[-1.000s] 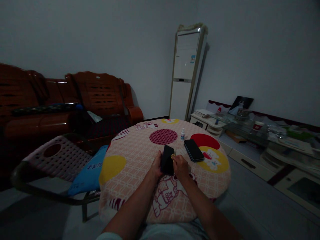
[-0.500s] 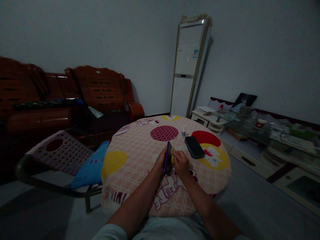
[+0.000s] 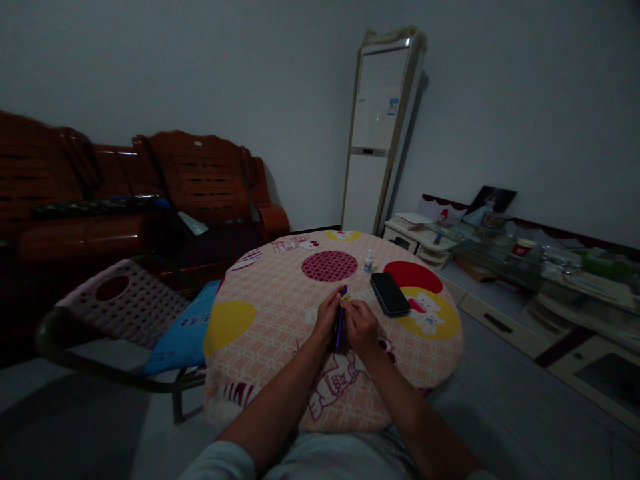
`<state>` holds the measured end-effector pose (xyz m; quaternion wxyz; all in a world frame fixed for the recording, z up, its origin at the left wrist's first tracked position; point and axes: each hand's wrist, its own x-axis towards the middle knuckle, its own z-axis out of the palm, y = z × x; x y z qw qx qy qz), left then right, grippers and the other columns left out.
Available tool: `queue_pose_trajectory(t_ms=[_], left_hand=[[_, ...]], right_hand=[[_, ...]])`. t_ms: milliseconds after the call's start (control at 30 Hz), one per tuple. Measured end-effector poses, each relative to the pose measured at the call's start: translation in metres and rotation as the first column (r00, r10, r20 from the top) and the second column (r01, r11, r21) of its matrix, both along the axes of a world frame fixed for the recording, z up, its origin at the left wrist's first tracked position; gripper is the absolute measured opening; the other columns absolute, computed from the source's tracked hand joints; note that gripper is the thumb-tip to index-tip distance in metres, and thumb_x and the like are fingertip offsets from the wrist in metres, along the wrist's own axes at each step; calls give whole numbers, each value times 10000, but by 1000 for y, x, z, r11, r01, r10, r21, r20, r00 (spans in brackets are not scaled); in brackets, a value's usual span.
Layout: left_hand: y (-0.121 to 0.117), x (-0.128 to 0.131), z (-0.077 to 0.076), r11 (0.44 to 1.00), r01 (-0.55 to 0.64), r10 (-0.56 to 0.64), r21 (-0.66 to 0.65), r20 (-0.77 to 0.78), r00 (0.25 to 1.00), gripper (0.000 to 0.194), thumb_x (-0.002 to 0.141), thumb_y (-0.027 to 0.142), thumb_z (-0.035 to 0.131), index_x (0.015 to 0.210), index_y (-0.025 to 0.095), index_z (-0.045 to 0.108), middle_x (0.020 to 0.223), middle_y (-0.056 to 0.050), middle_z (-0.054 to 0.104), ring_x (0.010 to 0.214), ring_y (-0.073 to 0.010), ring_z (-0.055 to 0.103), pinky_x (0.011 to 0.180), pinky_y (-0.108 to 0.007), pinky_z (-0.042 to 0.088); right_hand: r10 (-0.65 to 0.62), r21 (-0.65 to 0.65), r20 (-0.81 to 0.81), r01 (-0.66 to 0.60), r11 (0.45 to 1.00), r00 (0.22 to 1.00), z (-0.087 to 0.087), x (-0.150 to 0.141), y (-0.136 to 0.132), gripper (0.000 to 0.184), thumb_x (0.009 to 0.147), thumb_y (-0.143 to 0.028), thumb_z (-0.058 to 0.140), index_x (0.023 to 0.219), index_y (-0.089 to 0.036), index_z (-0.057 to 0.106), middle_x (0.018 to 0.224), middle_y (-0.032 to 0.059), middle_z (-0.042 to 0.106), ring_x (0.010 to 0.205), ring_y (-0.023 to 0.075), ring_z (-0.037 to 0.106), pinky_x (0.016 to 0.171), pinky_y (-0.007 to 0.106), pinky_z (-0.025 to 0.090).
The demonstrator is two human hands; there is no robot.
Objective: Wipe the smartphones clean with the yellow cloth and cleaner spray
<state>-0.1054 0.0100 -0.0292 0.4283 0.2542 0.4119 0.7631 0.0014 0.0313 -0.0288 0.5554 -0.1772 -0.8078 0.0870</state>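
Observation:
My left hand (image 3: 327, 313) is closed around a dark phone (image 3: 341, 327) with a purple edge, held upright over the table with its narrow side towards me. Against the phone's upper part, my right hand (image 3: 363, 325) pinches a small yellow cloth (image 3: 345, 301), mostly hidden by the fingers. To the right of my hands lies a second, black phone-like device (image 3: 389, 294), flat on the tablecloth. Just behind it stands a small white bottle (image 3: 369, 261) with a blue label.
A patterned cloth covers the round table (image 3: 280, 320). To the left are a folding chair (image 3: 130, 300) with a blue cushion (image 3: 183, 333) and a wooden sofa (image 3: 195, 173). A glass-topped cabinet (image 3: 480, 293) runs along the right; a tall white air conditioner (image 3: 367, 187) stands behind.
The phone has turned in my left hand, so its purple edge now faces me instead of the dark face. My right hand and the yellow cloth have shifted slightly towards the phone's top edge.

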Motion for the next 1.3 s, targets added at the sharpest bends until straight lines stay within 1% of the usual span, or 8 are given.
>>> queue_pose_trajectory(t_ms=[133,367,467,600,767,967,1167,1300], left_hand=[[1,2,-2,1000,21,-20,14,-38,999,506,704,370,725,1167,173,666,1194,-109,652,1131,-248,577,1009,-366,393],[2,-7,-5,996,-58,64,67,-91,994,434,733,365,700,1125,179,688,1316,-98,577,1236,-252,502,1060,-365,341],[2,-8,-5,995,-74,82,70,-109,991,439,739,370,694,1136,183,683,1313,-96,580,1222,-257,513,1052,-376,352],[2,-5,-3,996,-50,58,69,-112,992,439,740,352,691,1146,188,677,1294,-99,594,1194,-254,537,1041,-383,366],[-1,-1,3,995,-86,95,54,-182,979,402,745,305,687,1128,180,687,1281,-107,602,1203,-245,534,1052,-371,352],[-1,-3,3,993,-93,105,67,-198,975,391,738,313,694,1107,183,697,1269,-104,611,1219,-252,520,1054,-376,351],[0,-3,2,994,-89,100,57,-242,965,401,742,327,689,1116,185,695,1252,-106,622,1193,-260,539,1044,-394,363],[0,-4,3,992,-103,116,70,-228,967,400,727,329,703,1095,173,703,1240,-117,628,1187,-266,542,1040,-397,366]], right_hand=[[-39,-30,-44,38,999,998,2,-2,6,393,889,-83,406,1180,-205,640,927,98,612,873,188,604,779,333,540],[66,-12,16,-66,998,998,1,5,-11,361,855,-68,433,1110,-182,662,936,104,625,887,198,602,781,342,540],[80,-6,13,-80,997,997,0,6,-12,358,846,-66,441,1103,-180,662,931,101,632,883,197,606,780,343,543],[36,-52,-45,-39,998,998,3,3,-5,363,847,-61,433,1108,-175,657,953,108,653,908,197,619,807,345,545],[-16,-99,-72,9,995,997,7,3,-2,331,856,-74,439,1085,-167,658,954,113,670,904,200,635,822,359,545],[28,-70,-106,-35,997,994,9,2,-6,295,849,-73,444,1024,-157,666,923,110,677,881,195,644,797,340,549],[-26,-110,-115,13,994,993,11,1,-2,291,846,-77,446,1026,-151,662,886,101,674,852,193,645,774,329,545],[20,-115,-126,-35,993,992,10,2,-4,265,845,-80,457,994,-147,665,881,102,676,839,187,648,767,323,546]])
